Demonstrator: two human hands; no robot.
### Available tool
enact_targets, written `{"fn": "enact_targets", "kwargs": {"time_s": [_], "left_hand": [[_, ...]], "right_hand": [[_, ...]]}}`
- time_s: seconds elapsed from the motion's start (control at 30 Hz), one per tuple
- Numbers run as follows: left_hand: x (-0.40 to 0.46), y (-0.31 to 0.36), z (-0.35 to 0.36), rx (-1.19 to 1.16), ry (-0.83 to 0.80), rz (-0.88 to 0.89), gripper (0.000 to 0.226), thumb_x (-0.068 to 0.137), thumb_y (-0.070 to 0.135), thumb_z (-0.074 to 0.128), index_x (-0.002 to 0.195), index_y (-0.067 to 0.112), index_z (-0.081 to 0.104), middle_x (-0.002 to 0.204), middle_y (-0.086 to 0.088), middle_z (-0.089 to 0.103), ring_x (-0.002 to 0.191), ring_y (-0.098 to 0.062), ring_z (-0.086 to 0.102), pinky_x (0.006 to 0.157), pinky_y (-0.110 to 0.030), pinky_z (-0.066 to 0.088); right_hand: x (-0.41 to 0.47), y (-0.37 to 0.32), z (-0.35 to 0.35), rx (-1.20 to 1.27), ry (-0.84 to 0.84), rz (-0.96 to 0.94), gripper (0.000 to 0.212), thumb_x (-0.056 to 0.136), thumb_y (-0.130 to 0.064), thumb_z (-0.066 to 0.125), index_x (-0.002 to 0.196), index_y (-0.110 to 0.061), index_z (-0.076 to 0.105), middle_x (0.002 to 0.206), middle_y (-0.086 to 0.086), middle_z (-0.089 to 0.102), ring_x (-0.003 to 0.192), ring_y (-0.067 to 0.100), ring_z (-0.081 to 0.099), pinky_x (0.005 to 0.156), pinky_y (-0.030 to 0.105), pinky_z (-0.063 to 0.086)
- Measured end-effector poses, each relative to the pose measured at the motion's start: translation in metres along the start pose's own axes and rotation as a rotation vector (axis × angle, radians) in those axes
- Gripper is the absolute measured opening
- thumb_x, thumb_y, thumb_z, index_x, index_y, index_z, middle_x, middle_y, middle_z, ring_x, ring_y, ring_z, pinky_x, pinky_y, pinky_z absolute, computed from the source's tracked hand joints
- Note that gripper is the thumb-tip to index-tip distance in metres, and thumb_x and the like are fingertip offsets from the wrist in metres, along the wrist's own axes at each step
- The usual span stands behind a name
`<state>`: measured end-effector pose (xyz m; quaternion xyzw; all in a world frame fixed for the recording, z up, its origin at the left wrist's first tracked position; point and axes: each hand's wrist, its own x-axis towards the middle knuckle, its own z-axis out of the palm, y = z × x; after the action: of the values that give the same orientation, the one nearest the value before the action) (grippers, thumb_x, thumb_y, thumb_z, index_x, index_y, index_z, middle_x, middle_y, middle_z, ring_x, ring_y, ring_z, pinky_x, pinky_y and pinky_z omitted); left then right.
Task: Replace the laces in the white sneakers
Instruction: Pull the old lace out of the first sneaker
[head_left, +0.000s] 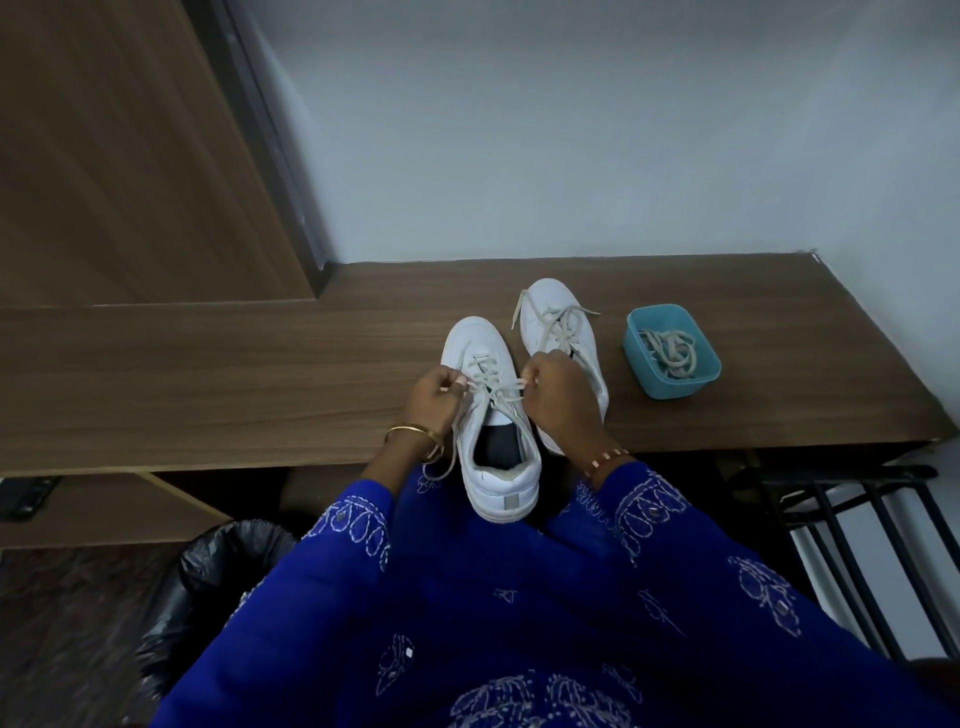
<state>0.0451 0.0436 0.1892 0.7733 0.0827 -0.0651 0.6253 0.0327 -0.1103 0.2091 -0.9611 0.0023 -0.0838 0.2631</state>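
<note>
Two white sneakers stand on a wooden desk (208, 374). The near sneaker (498, 467) points away from me, its heel hanging over the desk's front edge. Its off-white lace (493, 387) crosses the eyelets. My left hand (434, 397) pinches the lace on the left side. My right hand (558, 395) pinches it on the right side. One loose lace end (452, 457) trails down past my left wrist. The far sneaker (561, 332) sits behind my right hand with its lace untied and spread.
A small teal tub (696, 382) holding a bundle of laces (670, 351) sits right of the sneakers. A wooden panel (130, 156) rises at the back left, a pale wall behind. A bin with a black bag (208, 587) stands lower left, a black rack (857, 525) lower right.
</note>
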Motion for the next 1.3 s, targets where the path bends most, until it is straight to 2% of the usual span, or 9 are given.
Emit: {"fn": "enact_targets", "kwargs": {"time_s": [0.1, 0.33, 0.4, 0.57, 0.67, 0.8, 0.97, 1.2, 1.3], "left_hand": [[-0.004, 0.01, -0.003, 0.298, -0.059, 0.196, 0.009, 0.087, 0.01, 0.059, 0.081, 0.015, 0.062, 0.087, -0.002, 0.061, 0.076, -0.013, 0.057, 0.069, -0.02, 0.043], [-0.004, 0.002, 0.002, 0.689, 0.024, 0.326, 0.017, 0.088, 0.017, 0.06, 0.09, 0.002, 0.067, 0.097, -0.016, 0.066, 0.089, -0.031, 0.06, 0.065, -0.026, 0.032], [-0.004, 0.003, 0.001, 0.576, 0.054, 0.275, 0.015, 0.089, 0.013, 0.056, 0.085, 0.002, 0.065, 0.091, -0.016, 0.066, 0.084, -0.031, 0.06, 0.065, -0.027, 0.035], [-0.004, 0.004, -0.013, -0.196, 0.033, -0.134, 0.031, 0.096, 0.006, 0.043, 0.066, 0.015, 0.047, 0.071, 0.0, 0.053, 0.07, -0.01, 0.052, 0.059, -0.024, 0.038], [-0.004, 0.0, -0.008, -0.077, 0.091, -0.073, 0.029, 0.095, 0.005, 0.044, 0.068, 0.016, 0.049, 0.072, 0.001, 0.054, 0.07, -0.012, 0.051, 0.057, -0.015, 0.039], [-0.004, 0.001, 0.001, 0.261, 0.072, 0.234, 0.016, 0.087, 0.006, 0.055, 0.1, 0.005, 0.063, 0.098, -0.006, 0.064, 0.088, -0.015, 0.055, 0.076, -0.022, 0.041], [-0.011, -0.005, 0.007, 0.654, -0.013, 0.356, 0.026, 0.085, 0.028, 0.056, 0.103, 0.014, 0.069, 0.103, -0.007, 0.069, 0.095, -0.024, 0.064, 0.079, -0.028, 0.045], [-0.011, 0.001, 0.004, 0.621, 0.067, 0.299, 0.011, 0.085, 0.019, 0.063, 0.087, 0.011, 0.071, 0.085, -0.008, 0.072, 0.082, -0.024, 0.064, 0.069, -0.026, 0.042], [-0.003, 0.002, -0.001, 0.35, 0.101, 0.14, 0.018, 0.082, 0.009, 0.064, 0.065, 0.013, 0.06, 0.072, -0.007, 0.066, 0.073, -0.021, 0.06, 0.07, -0.027, 0.045]], "right_hand": [[0.003, -0.007, -0.002, -0.039, -0.104, -0.138, 0.033, 0.086, -0.009, 0.052, 0.118, -0.009, 0.061, 0.114, 0.01, 0.058, 0.107, 0.027, 0.051, 0.084, 0.035, 0.042], [0.004, -0.012, 0.01, -0.107, -0.167, -0.154, 0.018, 0.085, -0.003, 0.05, 0.09, -0.006, 0.067, 0.089, 0.012, 0.065, 0.089, 0.028, 0.058, 0.068, 0.036, 0.049], [0.002, -0.007, 0.008, -0.071, -0.083, -0.097, 0.018, 0.083, -0.001, 0.049, 0.09, -0.004, 0.066, 0.089, 0.012, 0.066, 0.087, 0.028, 0.059, 0.069, 0.034, 0.047], [0.005, 0.004, -0.002, 0.17, 0.106, 0.182, 0.016, 0.085, -0.002, 0.047, 0.085, -0.002, 0.063, 0.087, 0.014, 0.067, 0.085, 0.028, 0.06, 0.07, 0.031, 0.043], [0.005, 0.001, -0.003, 0.227, 0.07, 0.123, 0.021, 0.083, -0.003, 0.05, 0.095, -0.005, 0.066, 0.097, 0.011, 0.068, 0.094, 0.026, 0.061, 0.081, 0.035, 0.048], [0.007, -0.007, -0.004, -0.011, -0.092, -0.181, 0.033, 0.086, -0.006, 0.051, 0.115, -0.01, 0.064, 0.116, 0.008, 0.061, 0.108, 0.025, 0.054, 0.085, 0.034, 0.045], [0.005, 0.0, 0.002, -0.147, -0.164, -0.194, 0.02, 0.089, -0.015, 0.048, 0.093, -0.005, 0.066, 0.086, 0.015, 0.066, 0.089, 0.03, 0.059, 0.065, 0.034, 0.044], [-0.002, -0.004, 0.004, -0.086, -0.159, -0.142, 0.018, 0.089, -0.013, 0.046, 0.089, -0.003, 0.062, 0.082, 0.015, 0.066, 0.08, 0.032, 0.06, 0.062, 0.031, 0.038], [0.002, -0.003, -0.001, 0.039, -0.051, 0.012, 0.017, 0.087, -0.008, 0.047, 0.087, -0.001, 0.062, 0.085, 0.016, 0.066, 0.083, 0.03, 0.06, 0.068, 0.033, 0.042]]}}
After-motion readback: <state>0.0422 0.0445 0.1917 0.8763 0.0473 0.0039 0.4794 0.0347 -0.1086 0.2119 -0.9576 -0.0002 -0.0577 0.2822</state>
